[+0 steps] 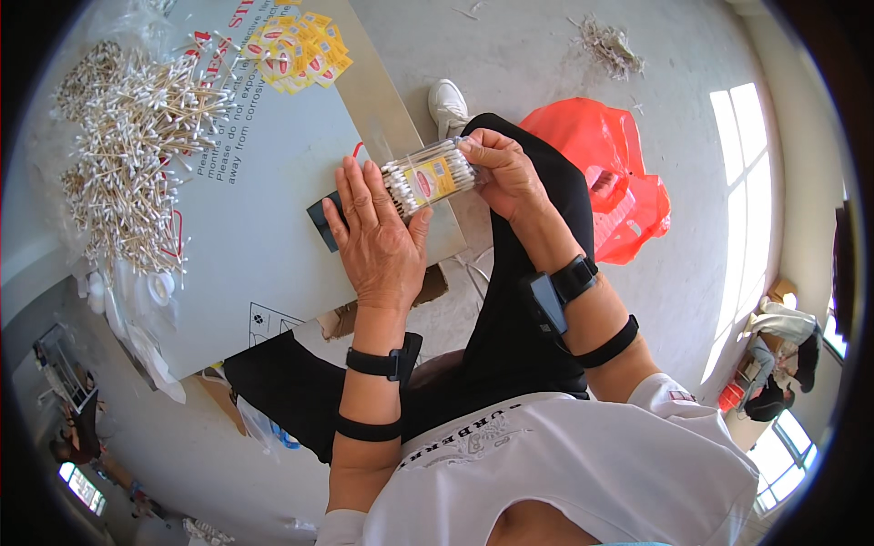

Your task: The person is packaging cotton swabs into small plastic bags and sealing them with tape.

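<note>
A clear plastic pack of cotton swabs (410,193), with a yellow and white label inside, lies across the table's right edge. The fingers of my right hand (510,177) are closed on its right end, pinching the clear plastic. My left hand (378,241) lies flat with fingers stretched out, over the pack's left end, its thumb beside the swabs. A dark green flat-sided object (323,224) shows partly from under the left fingers; the rest is hidden. What the left palm touches underneath cannot be seen.
Loose cotton swabs (137,136) form a large heap on the grey tabletop (273,209). Yellow labels (296,53) are piled at its far edge. On the floor to the right lies a red plastic bag (592,146). Other people (774,364) sit at the far right.
</note>
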`<state>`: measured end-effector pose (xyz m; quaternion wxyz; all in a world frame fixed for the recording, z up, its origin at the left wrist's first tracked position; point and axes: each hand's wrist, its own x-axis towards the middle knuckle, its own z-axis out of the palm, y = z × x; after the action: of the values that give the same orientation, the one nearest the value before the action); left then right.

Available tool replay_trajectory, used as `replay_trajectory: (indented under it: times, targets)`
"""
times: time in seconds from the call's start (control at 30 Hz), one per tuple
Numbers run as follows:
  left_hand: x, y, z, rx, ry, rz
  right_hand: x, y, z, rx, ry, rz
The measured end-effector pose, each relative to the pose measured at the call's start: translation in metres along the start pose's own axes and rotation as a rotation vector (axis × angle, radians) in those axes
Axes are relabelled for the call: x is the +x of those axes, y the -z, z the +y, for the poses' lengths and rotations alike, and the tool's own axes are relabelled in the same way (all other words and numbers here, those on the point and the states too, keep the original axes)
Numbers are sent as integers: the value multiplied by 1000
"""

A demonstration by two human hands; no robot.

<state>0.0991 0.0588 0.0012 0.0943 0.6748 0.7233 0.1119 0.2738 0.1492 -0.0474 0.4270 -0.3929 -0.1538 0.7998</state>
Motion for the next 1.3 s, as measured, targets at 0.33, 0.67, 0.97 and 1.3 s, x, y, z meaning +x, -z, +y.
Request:
replay_trajectory:
  times: [0.33,0.67,0.97,1.3]
  targets:
    - [0,1,0,7,-4,-7,1,-1,3,59,-39,31]
    - [-1,0,-6,-170,-2,73,-10,-30,4,-248,133,97]
    - [17,-8,5,-1304,118,414,0,-25,17,-281,221,107]
    - [19,-12,10,-1302,149,467,0,-31,22,-233,219,158]
